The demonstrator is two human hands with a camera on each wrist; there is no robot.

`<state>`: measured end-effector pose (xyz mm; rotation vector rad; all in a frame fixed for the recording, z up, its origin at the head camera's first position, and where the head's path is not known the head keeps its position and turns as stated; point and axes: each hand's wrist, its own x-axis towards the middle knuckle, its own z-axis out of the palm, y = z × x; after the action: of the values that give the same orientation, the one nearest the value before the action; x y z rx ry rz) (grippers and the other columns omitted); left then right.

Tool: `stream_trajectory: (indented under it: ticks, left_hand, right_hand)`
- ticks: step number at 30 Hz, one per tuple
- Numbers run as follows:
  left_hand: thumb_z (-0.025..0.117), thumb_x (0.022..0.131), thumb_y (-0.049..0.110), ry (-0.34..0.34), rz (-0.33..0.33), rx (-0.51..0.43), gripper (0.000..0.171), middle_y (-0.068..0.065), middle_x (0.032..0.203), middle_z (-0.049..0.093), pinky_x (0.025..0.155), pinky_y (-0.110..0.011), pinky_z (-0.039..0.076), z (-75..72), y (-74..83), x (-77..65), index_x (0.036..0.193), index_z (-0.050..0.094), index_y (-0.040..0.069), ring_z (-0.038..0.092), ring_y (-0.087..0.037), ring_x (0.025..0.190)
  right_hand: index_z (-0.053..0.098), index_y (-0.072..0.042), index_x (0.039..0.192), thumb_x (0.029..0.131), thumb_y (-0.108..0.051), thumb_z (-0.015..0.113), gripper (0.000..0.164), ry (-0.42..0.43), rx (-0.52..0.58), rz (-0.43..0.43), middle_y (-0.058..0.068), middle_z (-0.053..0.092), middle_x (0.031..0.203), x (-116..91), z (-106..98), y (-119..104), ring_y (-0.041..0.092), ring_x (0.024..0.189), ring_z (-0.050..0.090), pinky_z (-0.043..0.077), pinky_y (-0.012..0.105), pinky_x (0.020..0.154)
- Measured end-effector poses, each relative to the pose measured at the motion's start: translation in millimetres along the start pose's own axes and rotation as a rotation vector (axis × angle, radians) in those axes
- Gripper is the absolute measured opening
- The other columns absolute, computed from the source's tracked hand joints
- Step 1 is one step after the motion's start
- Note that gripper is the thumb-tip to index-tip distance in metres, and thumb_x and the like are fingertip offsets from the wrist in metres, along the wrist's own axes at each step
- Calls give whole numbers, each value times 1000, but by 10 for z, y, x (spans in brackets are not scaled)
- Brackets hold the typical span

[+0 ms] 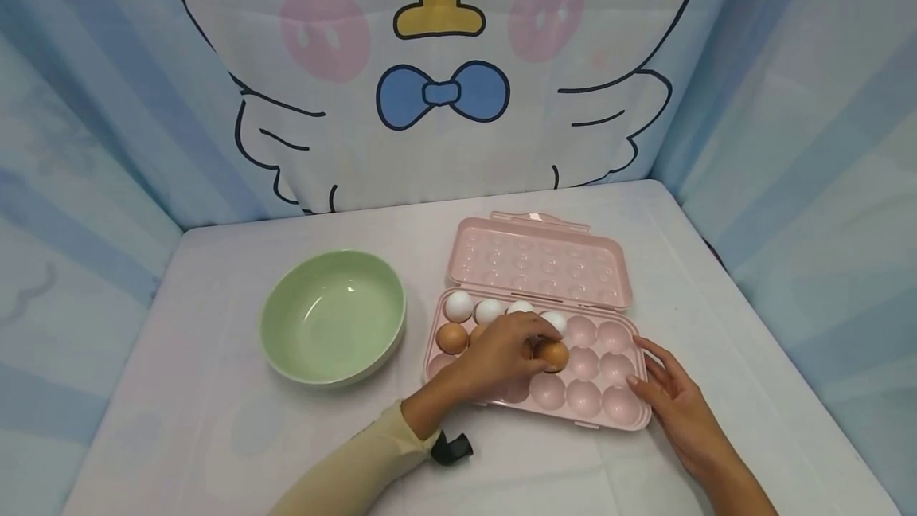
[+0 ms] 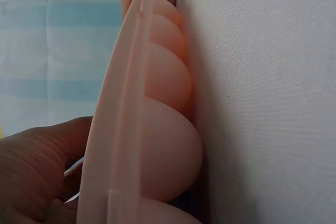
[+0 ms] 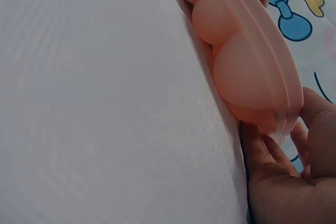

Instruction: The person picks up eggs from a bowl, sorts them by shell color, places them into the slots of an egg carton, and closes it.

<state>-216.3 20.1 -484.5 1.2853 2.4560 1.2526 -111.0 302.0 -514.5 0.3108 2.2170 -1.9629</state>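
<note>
A pink plastic egg carton (image 1: 583, 418) lies with its lid (image 1: 537, 261) folded back. White eggs (image 1: 458, 306) sit in its far row, and a brown egg (image 1: 451, 338) fills the left cup of the middle row. My left hand (image 1: 505, 347) reaches over the tray and pinches another brown egg (image 1: 553, 355) at the middle row, beside vacant cups. Whether that egg touches its cup I cannot tell. The carton's right end is gripped by my right hand (image 1: 677, 404); in the right wrist view the thumb (image 3: 315, 106) lies at the rim with fingers lower down. My left hand covers some cups.
A light green bowl (image 1: 333, 325) with nothing in it stands left of the carton on a white cloth-covered table (image 1: 215, 420). A black device (image 1: 451, 449) shows at the left wrist. Patterned curtains (image 1: 72, 181) enclose the table's back and sides.
</note>
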Motion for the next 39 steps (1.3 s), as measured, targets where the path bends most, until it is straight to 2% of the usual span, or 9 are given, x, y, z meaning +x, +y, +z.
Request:
stream_trajectory:
  ticks: [8, 18, 21, 24, 28, 31, 34, 37, 39]
  left_hand:
    - [87, 84, 7, -5, 14, -33, 36, -2, 110, 71, 81, -13, 47, -15, 6, 6, 117, 74, 6, 64, -16, 94]
    - [83, 89, 7, 19, 30, -70, 31, -5, 111, 71, 84, -19, 53, -70, 48, 2, 118, 73, 4, 66, -18, 99]
    - [79, 92, 6, 34, 23, -116, 29, -7, 117, 69, 89, -24, 54, -143, 65, -27, 120, 72, 3, 66, -22, 105]
    - [75, 95, 7, 67, -2, -89, 28, -9, 120, 68, 92, -32, 54, -307, 68, -41, 123, 70, 3, 65, -27, 108]
    - [70, 101, 18, 61, -100, 31, 34, -10, 126, 64, 98, -40, 51, -642, 69, -22, 132, 66, 7, 62, -30, 115]
    - [67, 103, 25, 15, -190, 87, 40, -11, 132, 58, 102, -44, 49, -930, 14, 19, 139, 62, 9, 58, -31, 119]
    - [63, 105, 28, -39, -284, 140, 46, -17, 133, 53, 101, -47, 48, -1210, -121, 111, 147, 55, 10, 56, -32, 118]
    - [58, 108, 27, -102, -375, 204, 50, -24, 135, 49, 103, -51, 46, -1449, -295, 245, 153, 47, 10, 54, -35, 121]
    - [55, 109, 24, -149, -434, 219, 51, -28, 142, 47, 108, -52, 43, -1559, -422, 345, 157, 42, 10, 50, -38, 129]
  right_hand:
    - [28, -21, 163, 104, -18, 66, 70, -5, 15, -28, 25, 17, 166, -13, -2, 15, -6, 128, 44, 46, 14, 95]
    - [28, -21, 163, 104, -17, 66, 70, -4, 30, -34, 27, 17, 165, -24, -23, 21, -11, 122, 47, 47, 14, 95]
    - [27, -21, 163, 104, -19, 66, 71, -7, 18, -20, 26, 17, 166, -19, -27, 29, -5, 128, 46, 47, 14, 95]
    - [25, -22, 164, 104, -21, 66, 73, -17, 2, -12, 25, 15, 167, 9, -31, 20, 17, 145, 38, 46, 13, 95]
    - [26, -21, 163, 105, -23, 65, 70, -38, -39, -41, 26, 17, 166, 18, -85, -15, 17, 141, 44, 48, 15, 94]
    - [30, -14, 161, 107, -21, 62, 64, -49, -85, -122, 28, 23, 163, 36, -180, -106, 0, 122, 55, 54, 22, 91]
    - [33, -6, 159, 108, -18, 58, 58, -52, -164, -228, 30, 28, 159, 107, -320, -292, -2, 115, 60, 56, 24, 88]
    - [32, -4, 159, 110, -20, 55, 56, -62, -296, -271, 32, 34, 155, 282, -462, -526, 8, 119, 61, 55, 21, 89]
    - [31, -7, 161, 111, -26, 53, 58, -88, -373, -237, 31, 37, 154, 471, -532, -670, 21, 123, 61, 54, 22, 90]
